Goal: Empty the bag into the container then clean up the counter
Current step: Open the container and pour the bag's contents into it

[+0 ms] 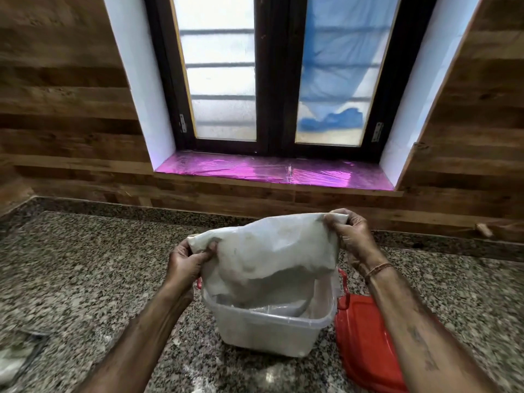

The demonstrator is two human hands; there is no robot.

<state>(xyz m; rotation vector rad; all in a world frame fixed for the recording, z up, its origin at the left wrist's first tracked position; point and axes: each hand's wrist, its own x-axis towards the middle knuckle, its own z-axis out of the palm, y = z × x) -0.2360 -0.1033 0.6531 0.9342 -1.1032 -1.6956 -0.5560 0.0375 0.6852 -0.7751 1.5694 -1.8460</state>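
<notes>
A whitish plastic bag (266, 256) hangs upside down over a clear plastic container (269, 333) on the granite counter, its lower end inside the container. My left hand (187, 262) pinches the bag's upper left corner. My right hand (346, 231) pinches the upper right corner, held a little higher. White contents show dimly through the container's wall. The bag hides the container's far rim.
A red lid (365, 341) lies on the speckled granite counter (85, 279) just right of the container, under my right forearm. A window with a pink-lined sill (272, 171) sits in the wood-panelled wall behind. A pale smudge (14, 361) marks the counter at the lower left.
</notes>
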